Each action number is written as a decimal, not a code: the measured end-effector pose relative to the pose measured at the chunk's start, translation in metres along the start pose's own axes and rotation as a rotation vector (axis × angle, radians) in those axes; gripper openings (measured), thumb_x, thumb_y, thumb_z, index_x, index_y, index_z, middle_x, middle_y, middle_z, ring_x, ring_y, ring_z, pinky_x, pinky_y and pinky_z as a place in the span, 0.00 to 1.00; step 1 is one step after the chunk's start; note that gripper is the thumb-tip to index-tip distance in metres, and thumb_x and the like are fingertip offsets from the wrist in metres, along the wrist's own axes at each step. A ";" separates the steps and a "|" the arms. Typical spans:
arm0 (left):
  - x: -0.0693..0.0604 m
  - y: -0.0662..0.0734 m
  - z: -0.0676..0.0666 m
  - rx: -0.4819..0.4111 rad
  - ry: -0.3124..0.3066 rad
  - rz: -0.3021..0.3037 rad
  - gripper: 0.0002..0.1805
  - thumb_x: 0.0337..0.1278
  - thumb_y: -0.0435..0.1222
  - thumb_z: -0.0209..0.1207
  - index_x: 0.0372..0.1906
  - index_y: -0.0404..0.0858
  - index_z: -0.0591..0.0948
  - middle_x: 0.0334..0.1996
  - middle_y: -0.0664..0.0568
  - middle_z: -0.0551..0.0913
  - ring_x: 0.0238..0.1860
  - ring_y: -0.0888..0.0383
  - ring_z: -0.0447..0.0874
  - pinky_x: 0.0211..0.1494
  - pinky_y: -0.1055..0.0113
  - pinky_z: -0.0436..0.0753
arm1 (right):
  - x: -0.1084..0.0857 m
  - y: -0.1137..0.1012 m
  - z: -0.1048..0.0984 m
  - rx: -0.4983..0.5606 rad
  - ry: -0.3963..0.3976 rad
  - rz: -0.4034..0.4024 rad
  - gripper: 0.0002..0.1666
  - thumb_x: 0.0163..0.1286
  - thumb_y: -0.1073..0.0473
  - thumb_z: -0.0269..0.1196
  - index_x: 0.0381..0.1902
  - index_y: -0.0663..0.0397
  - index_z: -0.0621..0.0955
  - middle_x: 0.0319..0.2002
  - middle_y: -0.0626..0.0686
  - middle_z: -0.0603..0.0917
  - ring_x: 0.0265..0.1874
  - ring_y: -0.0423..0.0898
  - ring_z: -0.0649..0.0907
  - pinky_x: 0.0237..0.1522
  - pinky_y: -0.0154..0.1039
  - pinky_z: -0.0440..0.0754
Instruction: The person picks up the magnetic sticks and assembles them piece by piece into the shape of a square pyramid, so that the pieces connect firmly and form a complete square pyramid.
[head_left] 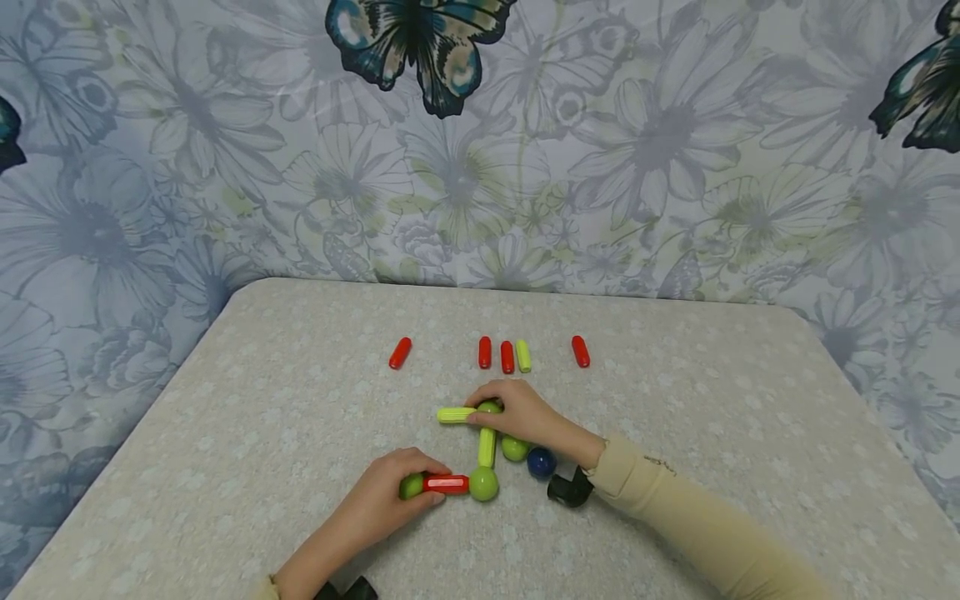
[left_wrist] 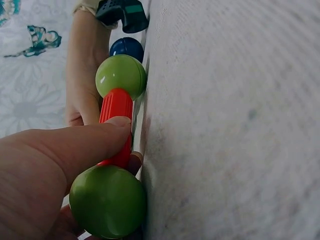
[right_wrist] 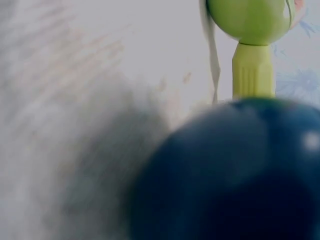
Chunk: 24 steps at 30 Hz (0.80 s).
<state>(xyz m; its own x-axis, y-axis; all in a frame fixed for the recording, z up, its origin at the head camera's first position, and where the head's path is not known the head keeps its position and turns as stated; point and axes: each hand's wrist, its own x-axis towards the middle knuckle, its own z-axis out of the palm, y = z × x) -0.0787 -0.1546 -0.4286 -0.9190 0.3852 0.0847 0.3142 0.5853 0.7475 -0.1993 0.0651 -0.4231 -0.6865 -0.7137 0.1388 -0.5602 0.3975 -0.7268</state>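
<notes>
Blue ball [right_wrist: 225,175]: right wrist view, lower right, cut by the bottom edge; table [right_wrist: 75,100] spreads left.
Left hand [left_wrist: 30,175]: left wrist view, lower left, pinching the red stick [left_wrist: 116,106] between two green balls [left_wrist: 107,200].
Right hand [head_left: 525,412]: head view, centre, pinching a yellow stick [head_left: 453,415].
Loose sticks [head_left: 507,357]: above it, outer two well apart.
Far edge [head_left: 525,290]: crosses mid-frame; wide room either side of both hands.

Around the corner ball [head_left: 483,484], near rod [head_left: 448,484] and end ball [head_left: 410,486] are lying at nine o'clock; middle rod [head_left: 487,448] and far ball [head_left: 489,407] are running to twelve, far rod [head_left: 453,415] branching to nine! Inner ball [head_left: 515,449] is sitting near one-thirty, outer ball [head_left: 542,463] near two-thirty; five outlying rods [head_left: 507,357] are spreading beyond, eleven to one.
</notes>
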 end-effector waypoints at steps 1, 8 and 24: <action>0.000 0.000 0.000 -0.001 0.000 0.000 0.14 0.47 0.33 0.69 0.41 0.50 0.84 0.34 0.68 0.79 0.37 0.65 0.76 0.41 0.65 0.75 | -0.001 0.001 -0.001 0.004 -0.003 0.002 0.11 0.63 0.56 0.65 0.42 0.53 0.85 0.38 0.44 0.83 0.35 0.39 0.78 0.38 0.36 0.75; 0.002 -0.001 -0.001 0.000 0.001 -0.004 0.13 0.47 0.34 0.69 0.40 0.50 0.84 0.34 0.68 0.79 0.37 0.65 0.76 0.40 0.65 0.75 | -0.010 0.002 -0.008 0.053 -0.019 0.030 0.19 0.64 0.58 0.64 0.51 0.59 0.80 0.47 0.51 0.81 0.43 0.44 0.79 0.42 0.36 0.77; 0.001 -0.002 -0.002 -0.011 0.008 -0.004 0.13 0.47 0.37 0.69 0.41 0.51 0.84 0.35 0.68 0.79 0.38 0.65 0.77 0.42 0.65 0.75 | -0.076 0.004 -0.029 0.069 0.106 0.105 0.21 0.66 0.55 0.62 0.54 0.61 0.78 0.47 0.53 0.80 0.42 0.47 0.79 0.40 0.39 0.77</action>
<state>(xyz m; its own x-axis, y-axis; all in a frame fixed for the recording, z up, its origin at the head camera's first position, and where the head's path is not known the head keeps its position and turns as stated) -0.0802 -0.1565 -0.4286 -0.9219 0.3775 0.0870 0.3082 0.5787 0.7550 -0.1623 0.1378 -0.4171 -0.7867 -0.6041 0.1276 -0.4522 0.4230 -0.7852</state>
